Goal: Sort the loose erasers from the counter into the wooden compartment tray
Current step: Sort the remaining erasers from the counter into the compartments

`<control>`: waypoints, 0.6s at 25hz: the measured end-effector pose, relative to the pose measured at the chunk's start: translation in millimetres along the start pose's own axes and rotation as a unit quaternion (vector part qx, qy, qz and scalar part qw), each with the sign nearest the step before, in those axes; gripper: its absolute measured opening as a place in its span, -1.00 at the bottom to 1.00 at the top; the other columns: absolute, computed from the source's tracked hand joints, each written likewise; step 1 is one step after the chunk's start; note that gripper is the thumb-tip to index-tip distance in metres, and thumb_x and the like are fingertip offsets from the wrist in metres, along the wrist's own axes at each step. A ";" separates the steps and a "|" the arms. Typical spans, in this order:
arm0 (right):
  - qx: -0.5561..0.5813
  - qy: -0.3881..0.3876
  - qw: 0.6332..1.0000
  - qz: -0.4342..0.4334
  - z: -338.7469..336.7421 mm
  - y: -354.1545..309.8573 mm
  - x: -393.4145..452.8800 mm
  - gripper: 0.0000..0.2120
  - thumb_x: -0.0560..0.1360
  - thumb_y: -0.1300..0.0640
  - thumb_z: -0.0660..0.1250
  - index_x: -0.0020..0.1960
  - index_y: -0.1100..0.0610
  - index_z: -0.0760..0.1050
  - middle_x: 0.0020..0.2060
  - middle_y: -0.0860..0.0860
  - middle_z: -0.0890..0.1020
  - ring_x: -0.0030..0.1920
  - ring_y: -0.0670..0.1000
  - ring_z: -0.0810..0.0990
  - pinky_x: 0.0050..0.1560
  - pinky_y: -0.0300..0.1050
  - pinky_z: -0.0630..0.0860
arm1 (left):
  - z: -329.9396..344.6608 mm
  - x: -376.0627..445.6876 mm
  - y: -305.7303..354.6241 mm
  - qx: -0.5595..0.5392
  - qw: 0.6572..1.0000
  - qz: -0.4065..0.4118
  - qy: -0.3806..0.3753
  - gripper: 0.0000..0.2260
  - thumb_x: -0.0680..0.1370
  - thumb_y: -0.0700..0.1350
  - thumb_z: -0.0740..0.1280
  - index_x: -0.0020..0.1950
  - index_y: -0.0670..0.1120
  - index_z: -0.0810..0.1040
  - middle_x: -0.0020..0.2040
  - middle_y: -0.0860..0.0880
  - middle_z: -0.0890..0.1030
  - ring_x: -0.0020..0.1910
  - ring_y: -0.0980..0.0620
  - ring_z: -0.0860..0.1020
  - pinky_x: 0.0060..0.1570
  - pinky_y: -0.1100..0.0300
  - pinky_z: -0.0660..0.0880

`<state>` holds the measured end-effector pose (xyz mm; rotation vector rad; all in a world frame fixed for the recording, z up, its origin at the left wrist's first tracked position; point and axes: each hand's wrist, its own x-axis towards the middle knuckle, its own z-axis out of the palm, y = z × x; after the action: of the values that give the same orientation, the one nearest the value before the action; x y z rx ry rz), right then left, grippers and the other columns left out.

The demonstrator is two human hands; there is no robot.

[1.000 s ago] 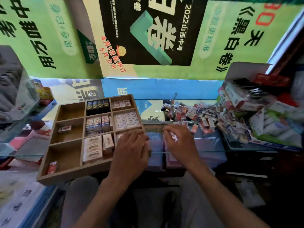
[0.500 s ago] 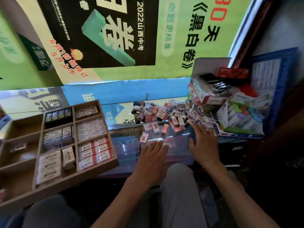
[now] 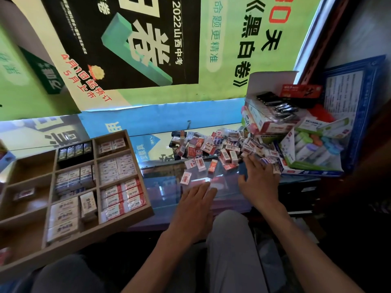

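From the head view, my worry is the pile of loose erasers [image 3: 222, 144] heaped along the far edge of the glass counter [image 3: 167, 193]: it leans against the open stationery boxes [image 3: 296, 142] in the far right corner, so a careless rake with the right hand [image 3: 259, 178] could drag boxed stock down with it or flick erasers off the near edge into my lap. The wooden compartment tray [image 3: 146, 191] also overhangs the near left edge of the counter and sits tilted; I judge that a bump from my forearm could tip the sorted rows out. Mixing types is the other risk, since several sleeves look alike from here.

The right hand reaches into the right end of the pile, fingers spread and lightly bent, touching erasers; I cannot tell whether it has one pinched. The left hand [image 3: 194, 206] lies flat on the glass near the near edge, fingers straight and together, holding nothing, just short of a stray red-and-white eraser [image 3: 185, 178].
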<state>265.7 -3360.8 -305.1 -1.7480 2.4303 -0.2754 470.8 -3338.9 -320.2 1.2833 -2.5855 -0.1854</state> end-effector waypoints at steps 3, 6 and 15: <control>0.013 0.035 0.999 -0.018 2.8 1.5 -3.4 -0.42 0.54 0.02 0.19 0.53 -0.06 0.11 0.43 -0.02 0.36 0.29 0.19 0.25 0.21 0.17 0.29 | 2.7 -0.5 -0.3 0.001 1.000 -0.004 0.002 -0.46 0.40 0.01 0.18 0.37 -0.10 0.44 0.38 -0.12 0.46 0.34 -0.15 0.43 0.33 -0.07 0.37; 0.080 0.087 0.992 -0.036 6.1 4.4 -10.3 -0.44 0.49 0.10 0.28 0.48 -0.02 0.26 0.28 0.03 0.51 0.21 0.16 0.30 0.11 0.08 0.35 | 4.4 -1.5 0.0 -0.002 1.000 -0.001 -0.003 -0.46 0.45 -0.04 0.30 0.43 -0.09 0.37 0.45 -0.11 0.38 0.42 -0.14 0.34 0.41 -0.05 0.25; 0.149 0.094 0.981 -0.080 21.3 22.1 -13.0 -0.67 0.48 0.13 0.26 0.21 0.18 0.55 0.20 0.09 0.48 0.24 0.17 0.41 0.29 0.11 0.37 | 6.8 1.9 5.1 0.005 1.000 -0.009 -0.015 -0.48 0.54 0.01 0.29 0.47 -0.03 0.27 0.50 -0.04 0.27 0.48 -0.06 0.20 0.49 0.01 0.13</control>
<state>253.9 -3343.1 -330.8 -1.8506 2.2199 -0.8109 463.9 -3337.2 -325.3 1.3164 -2.6048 -0.1984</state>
